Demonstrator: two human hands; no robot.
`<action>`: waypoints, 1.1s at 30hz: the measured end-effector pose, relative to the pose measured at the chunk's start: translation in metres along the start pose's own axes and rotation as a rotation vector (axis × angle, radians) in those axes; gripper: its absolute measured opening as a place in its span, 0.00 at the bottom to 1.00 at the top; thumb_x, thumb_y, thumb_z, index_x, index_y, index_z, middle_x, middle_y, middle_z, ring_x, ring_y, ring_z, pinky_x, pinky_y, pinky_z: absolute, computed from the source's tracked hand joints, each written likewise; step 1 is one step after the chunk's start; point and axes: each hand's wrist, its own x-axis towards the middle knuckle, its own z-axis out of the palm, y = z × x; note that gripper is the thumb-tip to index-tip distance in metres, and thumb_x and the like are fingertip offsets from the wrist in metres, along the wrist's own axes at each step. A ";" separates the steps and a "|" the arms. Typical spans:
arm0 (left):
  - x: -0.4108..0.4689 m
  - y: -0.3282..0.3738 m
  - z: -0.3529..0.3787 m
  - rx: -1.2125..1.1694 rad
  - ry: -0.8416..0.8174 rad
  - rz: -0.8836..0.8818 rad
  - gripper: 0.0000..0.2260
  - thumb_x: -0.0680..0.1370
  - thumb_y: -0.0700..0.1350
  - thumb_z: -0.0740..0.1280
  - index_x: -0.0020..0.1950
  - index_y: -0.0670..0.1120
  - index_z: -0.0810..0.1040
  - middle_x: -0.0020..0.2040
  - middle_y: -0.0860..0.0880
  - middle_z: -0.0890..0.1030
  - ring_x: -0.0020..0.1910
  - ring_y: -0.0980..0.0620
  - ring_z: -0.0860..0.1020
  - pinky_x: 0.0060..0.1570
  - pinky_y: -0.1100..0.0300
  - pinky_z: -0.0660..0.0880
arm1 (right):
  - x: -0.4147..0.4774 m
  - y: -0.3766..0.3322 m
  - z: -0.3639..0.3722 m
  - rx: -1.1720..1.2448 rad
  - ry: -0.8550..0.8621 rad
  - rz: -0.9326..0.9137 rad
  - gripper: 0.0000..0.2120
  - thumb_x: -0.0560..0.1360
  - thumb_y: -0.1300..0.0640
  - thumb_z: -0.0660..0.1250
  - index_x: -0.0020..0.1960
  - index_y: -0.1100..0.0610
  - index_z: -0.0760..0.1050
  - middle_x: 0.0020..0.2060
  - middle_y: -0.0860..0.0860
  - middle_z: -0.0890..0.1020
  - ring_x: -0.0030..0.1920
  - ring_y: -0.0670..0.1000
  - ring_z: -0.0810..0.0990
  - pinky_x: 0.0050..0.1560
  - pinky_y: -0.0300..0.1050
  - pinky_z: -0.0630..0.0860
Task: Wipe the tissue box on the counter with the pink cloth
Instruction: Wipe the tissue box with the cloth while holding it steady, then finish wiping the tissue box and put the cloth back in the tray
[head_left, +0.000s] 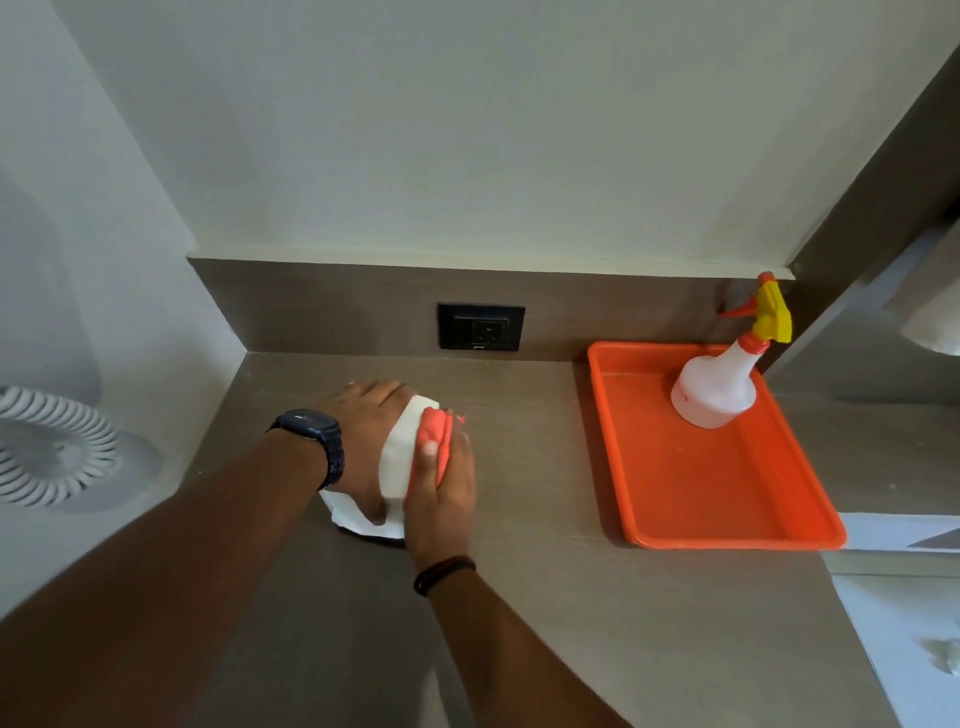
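The left hand (363, 441) is gripping the white tissue box (397, 462); the right hand (441, 493) is pressing the bunched pink cloth (434, 434) on its right side.

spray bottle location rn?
In the head view the spray bottle stands at the far right corner of the orange tray, right of the wall socket and well right of both hands.
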 end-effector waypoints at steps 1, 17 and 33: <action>0.000 0.000 0.000 -0.004 -0.006 0.001 0.59 0.48 0.65 0.76 0.72 0.50 0.52 0.71 0.49 0.63 0.68 0.48 0.63 0.69 0.50 0.64 | 0.002 -0.001 -0.001 -0.011 -0.015 -0.015 0.31 0.78 0.35 0.52 0.77 0.48 0.61 0.76 0.47 0.66 0.77 0.46 0.63 0.77 0.52 0.62; -0.001 0.003 -0.002 -0.031 -0.020 -0.041 0.64 0.47 0.64 0.76 0.74 0.50 0.46 0.74 0.49 0.58 0.72 0.47 0.59 0.70 0.50 0.64 | -0.010 0.002 -0.013 0.191 -0.006 0.392 0.09 0.82 0.45 0.58 0.59 0.41 0.74 0.56 0.44 0.80 0.57 0.44 0.78 0.56 0.36 0.73; 0.021 0.061 -0.034 -0.126 0.139 0.014 0.69 0.46 0.84 0.58 0.77 0.48 0.45 0.78 0.47 0.54 0.76 0.44 0.54 0.75 0.48 0.51 | 0.103 -0.049 -0.192 -0.324 0.117 -0.013 0.11 0.82 0.54 0.62 0.60 0.59 0.74 0.44 0.48 0.76 0.49 0.54 0.76 0.46 0.40 0.66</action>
